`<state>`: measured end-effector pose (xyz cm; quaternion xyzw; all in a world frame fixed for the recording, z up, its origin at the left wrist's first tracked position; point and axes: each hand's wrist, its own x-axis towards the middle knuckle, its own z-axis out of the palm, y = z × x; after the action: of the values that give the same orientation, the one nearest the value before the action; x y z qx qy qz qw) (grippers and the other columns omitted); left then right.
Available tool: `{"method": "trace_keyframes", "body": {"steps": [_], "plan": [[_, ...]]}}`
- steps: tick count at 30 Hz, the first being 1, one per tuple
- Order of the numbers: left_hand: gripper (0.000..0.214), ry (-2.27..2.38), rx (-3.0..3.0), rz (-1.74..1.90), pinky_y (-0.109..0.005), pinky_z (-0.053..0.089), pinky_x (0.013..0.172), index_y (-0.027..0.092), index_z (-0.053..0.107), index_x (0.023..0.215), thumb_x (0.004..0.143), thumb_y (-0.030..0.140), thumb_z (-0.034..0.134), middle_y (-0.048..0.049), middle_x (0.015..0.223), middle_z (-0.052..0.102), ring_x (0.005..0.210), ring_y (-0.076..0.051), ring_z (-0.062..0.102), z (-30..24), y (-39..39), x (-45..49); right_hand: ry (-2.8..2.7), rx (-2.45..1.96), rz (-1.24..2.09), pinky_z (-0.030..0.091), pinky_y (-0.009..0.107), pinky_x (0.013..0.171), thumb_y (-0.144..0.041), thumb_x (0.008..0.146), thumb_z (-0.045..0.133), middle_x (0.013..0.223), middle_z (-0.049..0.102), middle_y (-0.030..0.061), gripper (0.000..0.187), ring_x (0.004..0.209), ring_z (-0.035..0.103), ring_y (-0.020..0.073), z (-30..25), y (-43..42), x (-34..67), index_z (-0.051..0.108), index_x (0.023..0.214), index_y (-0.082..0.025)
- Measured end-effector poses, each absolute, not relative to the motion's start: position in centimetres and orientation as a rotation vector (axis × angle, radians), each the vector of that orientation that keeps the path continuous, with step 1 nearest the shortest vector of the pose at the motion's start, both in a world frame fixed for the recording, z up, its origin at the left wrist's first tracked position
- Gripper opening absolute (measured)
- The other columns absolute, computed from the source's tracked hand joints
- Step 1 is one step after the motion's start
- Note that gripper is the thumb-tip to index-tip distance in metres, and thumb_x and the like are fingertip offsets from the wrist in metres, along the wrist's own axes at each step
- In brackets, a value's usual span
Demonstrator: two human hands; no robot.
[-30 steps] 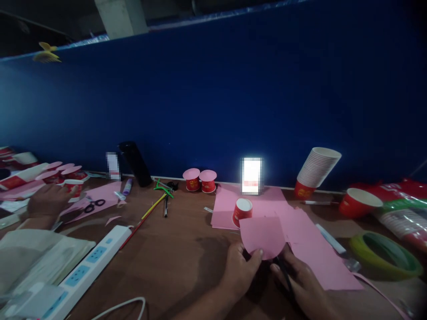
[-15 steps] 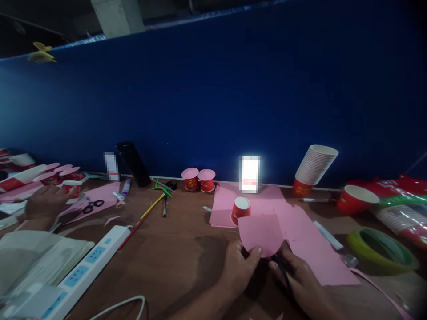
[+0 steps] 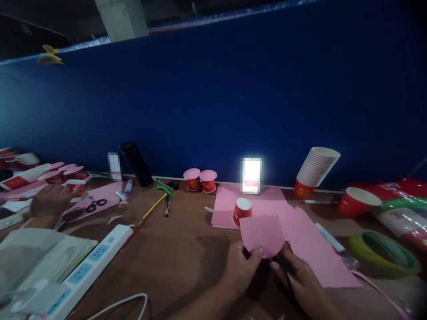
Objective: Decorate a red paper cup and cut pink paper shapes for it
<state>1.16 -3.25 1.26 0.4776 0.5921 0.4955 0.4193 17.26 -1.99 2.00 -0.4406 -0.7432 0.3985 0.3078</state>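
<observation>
My left hand [image 3: 242, 269] pinches a piece of pink paper [image 3: 263, 234] by its lower edge, thumb on top. The paper's lower side is rounded and its upper edge is straight. My right hand [image 3: 298, 273] is closed around dark-handled scissors [image 3: 283, 269], whose blades are mostly hidden at the paper's lower right edge. Just behind the paper, a small red cup [image 3: 242, 210] with its white end up stands on pink sheets [image 3: 223, 206]. Another pink sheet [image 3: 320, 253] lies to the right, beyond my right hand.
Two red cups topped with pink discs [image 3: 200, 175] stand near the blue partition [image 3: 213, 89]. At right are a cup stack [image 3: 315, 171], a red cup [image 3: 358, 202] and a tape roll [image 3: 383, 253]. A power strip [image 3: 86, 269] lies left, near another person's hand [image 3: 51, 200].
The whole view has shifted slightly, so things sit a little further right and lower. My hands keep the same hold on the paper and scissors.
</observation>
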Motion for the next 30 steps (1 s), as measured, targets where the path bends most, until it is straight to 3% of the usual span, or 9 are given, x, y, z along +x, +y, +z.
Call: {"method": "trace_keyframes", "body": {"steps": [6, 20, 26, 30], "plan": [[0.026, 1.48, 1.188, 1.227, -0.023, 0.044, 0.051, 0.007, 0.069, 0.076, 0.072, 0.031, 0.057, -0.0073, 0.066, 0.067, 0.058, -0.016, 0.057, 1.79, -3.38, 1.14, -1.957, -1.198, 1.033, 0.046, 0.022, 0.054, -0.039, 0.082, 0.053, 0.069, 0.061, 0.0005, 0.021, 0.062, 0.054, 0.0161, 1.9, -1.9, 17.17, 0.057, 0.084, -0.018], [0.027, 1.464, 1.187, 1.232, -0.022, 0.042, 0.047, 0.008, 0.068, 0.074, 0.072, 0.032, 0.057, -0.0063, 0.064, 0.065, 0.055, -0.015, 0.055, 1.74, -3.31, 1.2, -1.953, -1.155, 1.057, 0.048, 0.027, 0.064, -0.035, 0.082, 0.053, 0.077, 0.062, 0.0025, 0.02, 0.072, 0.056, 0.0204, 1.67, -1.94, 17.28, 0.056, 0.094, -0.02], [0.024, 1.472, 1.185, 1.265, -0.022, 0.043, 0.052, 0.009, 0.069, 0.074, 0.071, 0.03, 0.058, -0.0051, 0.063, 0.066, 0.057, -0.015, 0.056, 1.78, -3.31, 1.24, -1.941, -1.194, 1.045, 0.049, 0.029, 0.067, -0.037, 0.082, 0.053, 0.067, 0.057, -0.0001, 0.017, 0.072, 0.057, 0.0207, 1.3, -1.91, 17.36, 0.054, 0.08, -0.02], [0.024, 1.444, 1.198, 1.281, -0.022, 0.043, 0.052, 0.008, 0.069, 0.073, 0.072, 0.029, 0.057, -0.0042, 0.061, 0.065, 0.055, -0.014, 0.055, 1.76, -3.29, 1.28, -1.95, -1.188, 1.027, 0.049, 0.027, 0.066, -0.037, 0.081, 0.054, 0.066, 0.057, 0.0001, 0.018, 0.075, 0.057, 0.0212, 1.29, -1.92, 17.4, 0.054, 0.08, -0.019]]}}
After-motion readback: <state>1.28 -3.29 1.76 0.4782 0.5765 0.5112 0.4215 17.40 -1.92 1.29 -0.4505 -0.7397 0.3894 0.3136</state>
